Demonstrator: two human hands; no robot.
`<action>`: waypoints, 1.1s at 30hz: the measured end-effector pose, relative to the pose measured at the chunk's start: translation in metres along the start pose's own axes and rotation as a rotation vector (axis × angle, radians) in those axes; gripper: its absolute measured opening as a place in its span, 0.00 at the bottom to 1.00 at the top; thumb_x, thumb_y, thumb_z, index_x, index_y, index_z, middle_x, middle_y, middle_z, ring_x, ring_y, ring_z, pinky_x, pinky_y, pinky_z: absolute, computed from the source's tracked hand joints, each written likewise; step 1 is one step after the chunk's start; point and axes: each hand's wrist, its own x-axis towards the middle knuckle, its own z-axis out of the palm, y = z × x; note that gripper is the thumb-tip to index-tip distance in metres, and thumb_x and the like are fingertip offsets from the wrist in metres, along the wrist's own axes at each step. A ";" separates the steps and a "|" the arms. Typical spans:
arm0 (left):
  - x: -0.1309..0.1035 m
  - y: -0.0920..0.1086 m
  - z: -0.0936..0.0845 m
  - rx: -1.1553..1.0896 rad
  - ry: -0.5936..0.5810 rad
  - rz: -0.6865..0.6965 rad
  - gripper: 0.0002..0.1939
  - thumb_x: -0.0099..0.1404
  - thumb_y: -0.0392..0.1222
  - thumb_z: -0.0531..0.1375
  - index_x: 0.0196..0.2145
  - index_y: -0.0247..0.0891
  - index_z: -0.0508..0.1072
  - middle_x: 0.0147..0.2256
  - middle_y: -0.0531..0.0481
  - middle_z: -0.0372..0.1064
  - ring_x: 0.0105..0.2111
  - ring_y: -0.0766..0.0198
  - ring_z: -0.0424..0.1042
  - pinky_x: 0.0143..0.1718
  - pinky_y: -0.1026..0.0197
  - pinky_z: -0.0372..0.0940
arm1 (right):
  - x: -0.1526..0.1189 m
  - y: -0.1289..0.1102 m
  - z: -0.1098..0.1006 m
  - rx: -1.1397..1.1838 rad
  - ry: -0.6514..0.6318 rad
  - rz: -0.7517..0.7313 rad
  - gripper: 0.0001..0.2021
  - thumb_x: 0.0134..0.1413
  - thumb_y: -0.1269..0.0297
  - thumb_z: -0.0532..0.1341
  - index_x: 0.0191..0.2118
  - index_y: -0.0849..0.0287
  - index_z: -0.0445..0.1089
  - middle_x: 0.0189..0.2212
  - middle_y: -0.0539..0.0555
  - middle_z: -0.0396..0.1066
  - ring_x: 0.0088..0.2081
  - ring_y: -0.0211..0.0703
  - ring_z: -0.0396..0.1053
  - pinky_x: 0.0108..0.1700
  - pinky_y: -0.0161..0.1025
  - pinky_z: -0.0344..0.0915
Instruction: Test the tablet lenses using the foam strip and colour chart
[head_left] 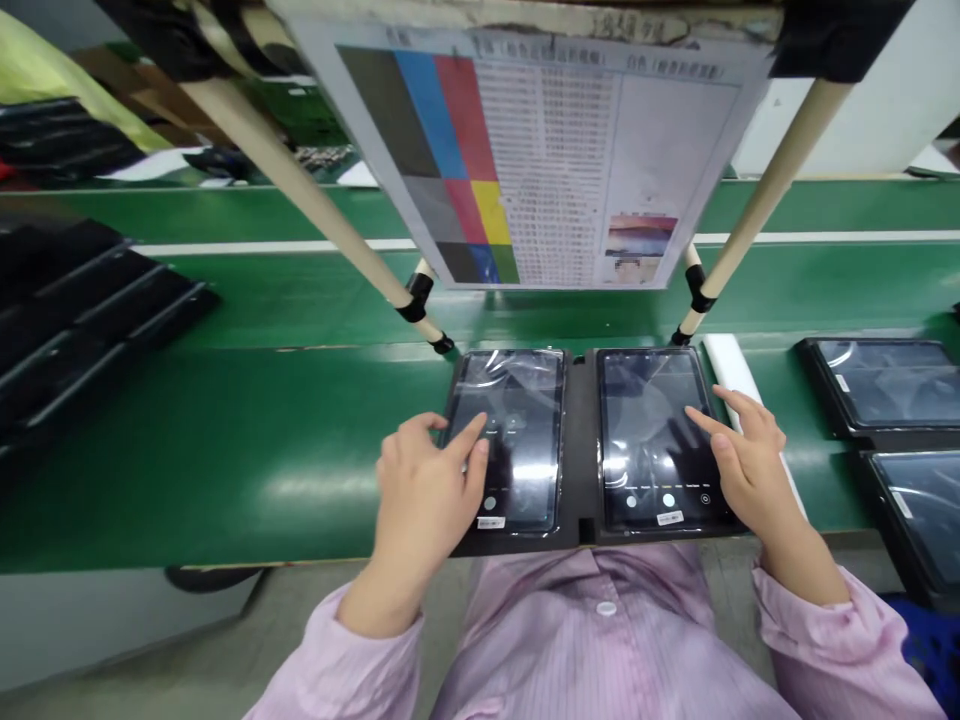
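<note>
Two tablets lie side by side, screens up and lit, in a black foam tray (579,450) at the bench's front edge. Over the left tablet (529,450) my left hand (429,480) reaches from the left, its index finger pointing at small icons and its thumb apart. At the right tablet (645,420) my right hand (750,455) points an index finger at the screen's right side, with the other fingers loosely apart. Clear film covers both screens, and each bears a white label near the bottom. Neither hand holds anything.
A tilted colour test chart (540,170) hangs on a pipe frame (300,190) above the green bench (315,440). Black trays (82,310) are stacked at left. More tablets (892,385) lie at right, and a white strip (739,375) sits beside my right hand.
</note>
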 end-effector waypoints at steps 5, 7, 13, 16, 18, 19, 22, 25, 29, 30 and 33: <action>-0.008 -0.001 -0.004 -0.118 0.079 0.084 0.21 0.76 0.48 0.54 0.51 0.44 0.86 0.48 0.35 0.63 0.45 0.45 0.64 0.50 0.38 0.64 | -0.011 0.000 0.000 -0.064 0.047 -0.021 0.23 0.77 0.59 0.49 0.50 0.44 0.85 0.67 0.55 0.69 0.71 0.64 0.59 0.68 0.68 0.54; -0.012 0.004 -0.003 -0.126 0.037 0.095 0.21 0.76 0.48 0.53 0.51 0.45 0.86 0.49 0.35 0.62 0.46 0.46 0.63 0.51 0.38 0.64 | -0.011 -0.001 0.002 -0.080 0.048 -0.026 0.22 0.77 0.60 0.50 0.50 0.44 0.85 0.67 0.55 0.70 0.70 0.64 0.60 0.67 0.68 0.54; -0.014 0.024 0.000 -0.068 0.022 0.171 0.21 0.78 0.43 0.52 0.53 0.43 0.85 0.51 0.33 0.60 0.47 0.45 0.63 0.50 0.40 0.66 | -0.012 0.004 0.006 -0.019 0.139 -0.019 0.23 0.77 0.57 0.49 0.52 0.45 0.84 0.67 0.56 0.70 0.67 0.63 0.65 0.66 0.68 0.56; -0.011 0.035 0.004 -0.056 0.024 0.178 0.20 0.77 0.42 0.54 0.54 0.43 0.84 0.52 0.32 0.62 0.48 0.44 0.64 0.49 0.41 0.67 | -0.012 0.011 0.004 0.054 0.178 0.075 0.25 0.77 0.52 0.47 0.54 0.47 0.83 0.67 0.59 0.69 0.66 0.63 0.66 0.66 0.69 0.59; -0.008 0.039 0.008 -0.029 -0.015 0.168 0.19 0.76 0.42 0.55 0.55 0.44 0.84 0.52 0.32 0.64 0.49 0.42 0.65 0.48 0.41 0.68 | -0.012 0.019 0.005 0.118 0.176 0.134 0.27 0.76 0.49 0.46 0.56 0.49 0.82 0.67 0.60 0.69 0.65 0.62 0.67 0.65 0.68 0.62; -0.007 0.038 0.010 -0.024 -0.040 0.157 0.19 0.76 0.42 0.55 0.55 0.44 0.84 0.53 0.32 0.65 0.49 0.41 0.66 0.48 0.40 0.68 | -0.012 0.024 0.006 0.150 0.174 0.157 0.28 0.76 0.48 0.45 0.56 0.50 0.82 0.66 0.61 0.69 0.65 0.61 0.68 0.66 0.67 0.62; -0.008 0.016 0.013 -0.117 -0.068 0.022 0.21 0.76 0.46 0.55 0.59 0.44 0.81 0.58 0.31 0.67 0.57 0.37 0.67 0.57 0.32 0.66 | -0.011 0.043 0.017 0.233 0.169 0.239 0.32 0.74 0.42 0.46 0.59 0.54 0.80 0.66 0.63 0.69 0.65 0.59 0.69 0.71 0.65 0.60; -0.016 -0.026 0.021 -0.475 -0.102 -0.309 0.30 0.72 0.51 0.58 0.68 0.40 0.71 0.70 0.33 0.60 0.72 0.37 0.56 0.73 0.31 0.49 | -0.009 0.059 0.033 0.413 0.094 0.450 0.37 0.66 0.33 0.53 0.65 0.54 0.75 0.69 0.62 0.68 0.71 0.59 0.63 0.77 0.62 0.51; -0.037 -0.061 0.039 -0.817 -0.245 -0.579 0.38 0.70 0.55 0.56 0.74 0.38 0.62 0.74 0.38 0.58 0.75 0.46 0.56 0.76 0.41 0.49 | -0.002 0.061 0.051 0.696 -0.080 0.642 0.36 0.60 0.33 0.61 0.67 0.47 0.72 0.71 0.54 0.67 0.74 0.57 0.60 0.77 0.57 0.53; -0.042 -0.062 0.042 -0.838 -0.251 -0.592 0.39 0.71 0.57 0.54 0.74 0.37 0.61 0.74 0.38 0.57 0.75 0.47 0.56 0.75 0.42 0.50 | 0.001 0.059 0.052 0.757 -0.110 0.646 0.35 0.59 0.33 0.62 0.66 0.46 0.73 0.70 0.53 0.68 0.73 0.57 0.62 0.76 0.56 0.56; -0.051 -0.054 0.042 -0.909 -0.253 -0.614 0.40 0.72 0.59 0.53 0.75 0.37 0.59 0.75 0.42 0.53 0.76 0.51 0.52 0.76 0.45 0.48 | 0.007 0.051 0.043 0.928 -0.174 0.652 0.37 0.56 0.36 0.67 0.68 0.45 0.70 0.69 0.51 0.69 0.71 0.57 0.65 0.72 0.54 0.63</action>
